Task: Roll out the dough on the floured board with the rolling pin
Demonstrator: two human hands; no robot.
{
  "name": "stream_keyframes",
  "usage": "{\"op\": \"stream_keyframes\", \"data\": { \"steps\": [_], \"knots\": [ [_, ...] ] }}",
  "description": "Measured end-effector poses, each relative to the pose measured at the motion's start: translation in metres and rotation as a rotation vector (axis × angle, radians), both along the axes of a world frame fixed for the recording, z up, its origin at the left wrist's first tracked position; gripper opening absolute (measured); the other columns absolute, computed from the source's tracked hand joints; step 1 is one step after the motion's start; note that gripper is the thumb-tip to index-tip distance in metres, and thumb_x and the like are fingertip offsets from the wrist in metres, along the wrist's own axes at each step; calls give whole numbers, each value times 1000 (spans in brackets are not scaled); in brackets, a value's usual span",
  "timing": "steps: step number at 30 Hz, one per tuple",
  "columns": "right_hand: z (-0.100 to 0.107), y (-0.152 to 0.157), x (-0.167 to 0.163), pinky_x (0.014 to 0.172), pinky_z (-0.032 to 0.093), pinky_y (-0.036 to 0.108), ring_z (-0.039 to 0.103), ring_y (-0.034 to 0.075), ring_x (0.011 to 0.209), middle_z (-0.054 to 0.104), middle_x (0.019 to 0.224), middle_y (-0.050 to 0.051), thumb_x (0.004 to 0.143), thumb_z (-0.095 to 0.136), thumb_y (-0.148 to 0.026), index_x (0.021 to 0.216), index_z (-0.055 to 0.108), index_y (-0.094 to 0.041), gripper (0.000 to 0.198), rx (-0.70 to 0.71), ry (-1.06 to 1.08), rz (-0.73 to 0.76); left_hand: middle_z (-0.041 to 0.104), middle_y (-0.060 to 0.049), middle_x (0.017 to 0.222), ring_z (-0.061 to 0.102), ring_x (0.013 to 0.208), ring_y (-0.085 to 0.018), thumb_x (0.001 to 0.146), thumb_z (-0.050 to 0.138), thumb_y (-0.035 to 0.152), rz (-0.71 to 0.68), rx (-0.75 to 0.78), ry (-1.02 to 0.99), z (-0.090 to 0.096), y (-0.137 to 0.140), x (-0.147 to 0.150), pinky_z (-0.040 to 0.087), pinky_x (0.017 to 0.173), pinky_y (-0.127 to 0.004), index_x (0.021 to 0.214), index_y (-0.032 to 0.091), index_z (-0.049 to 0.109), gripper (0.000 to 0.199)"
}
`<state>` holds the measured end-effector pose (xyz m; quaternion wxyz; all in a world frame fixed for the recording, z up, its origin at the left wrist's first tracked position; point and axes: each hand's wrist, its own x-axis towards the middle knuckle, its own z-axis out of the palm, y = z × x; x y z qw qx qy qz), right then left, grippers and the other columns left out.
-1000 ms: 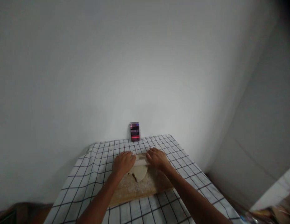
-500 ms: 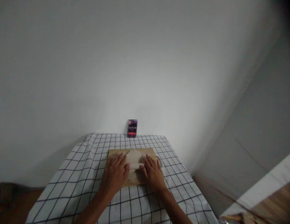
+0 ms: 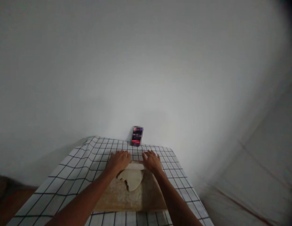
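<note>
A pale rolling pin [image 3: 135, 166] lies crosswise near the far edge of a wooden board [image 3: 119, 202]. My left hand [image 3: 119, 159] rests over its left end, palm down with the fingers reaching forward past it. Over the right end lies my right hand [image 3: 152, 160], its fingers likewise stretched out and a little apart. Both ends of the pin are hidden under the hands. On the near side of the pin spreads a thin, uneven sheet of dough [image 3: 134, 180], ragged along its left edge. White flour dusts the board.
A black-and-white checked cloth [image 3: 72, 171] covers the table. At its far edge a dark, pixelated upright object [image 3: 136, 136] leans against the pale wall [image 3: 146, 78]. Brown, blurred things [image 3: 14, 201] stand low at the left, beyond the table edge.
Both hands and the rolling pin have moved forward, from mid-board to its far edge. The dough now shows on the near side of the pin. The camera view has shifted and tilted slightly.
</note>
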<state>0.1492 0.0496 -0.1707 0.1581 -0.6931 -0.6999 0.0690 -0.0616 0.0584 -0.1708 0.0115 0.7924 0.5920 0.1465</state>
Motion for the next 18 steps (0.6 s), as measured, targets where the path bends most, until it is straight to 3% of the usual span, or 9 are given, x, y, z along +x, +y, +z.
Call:
{"op": "stream_keyframes", "data": {
  "steps": [3,5,8,10,14,18],
  "knots": [
    [-1,28,3,124,30,64,37,30,157,49,165,12,113,29,-46,141,67,-24,52,-28,-21,31,76,-21,120,69,114,-37,101,41,27,78,-57,15,-3,27,2,50,97,-62,112,14,75,37],
    [-3,43,5,119,39,58,48,30,150,57,158,14,113,32,-43,133,71,-23,49,-40,-46,44,75,-22,121,69,113,-37,100,42,27,122,-75,21,-5,38,3,52,94,-60,113,13,74,38],
    [-3,61,7,105,52,45,69,28,125,75,130,18,112,33,-41,118,77,-19,49,-69,-62,19,74,-23,124,69,114,-36,102,40,28,155,-65,29,-6,47,3,52,93,-55,115,10,73,40],
    [-2,67,8,97,55,40,74,28,114,78,117,21,111,33,-39,113,78,-16,51,-80,-59,-7,75,-22,121,71,111,-34,102,37,27,164,-53,31,-4,49,3,52,92,-50,114,9,73,41],
    [2,62,5,92,56,39,75,29,112,77,117,22,108,37,-36,113,78,-15,47,-82,-62,-22,78,-18,112,74,103,-28,105,34,27,162,-32,20,-1,44,2,52,87,-40,111,11,73,42],
    [4,33,2,91,56,39,75,29,111,79,116,18,108,36,-38,109,79,-19,46,-76,-71,-18,79,-17,109,74,98,-27,106,32,27,117,18,10,-2,28,1,52,86,-40,110,12,72,43]
  ]
}}
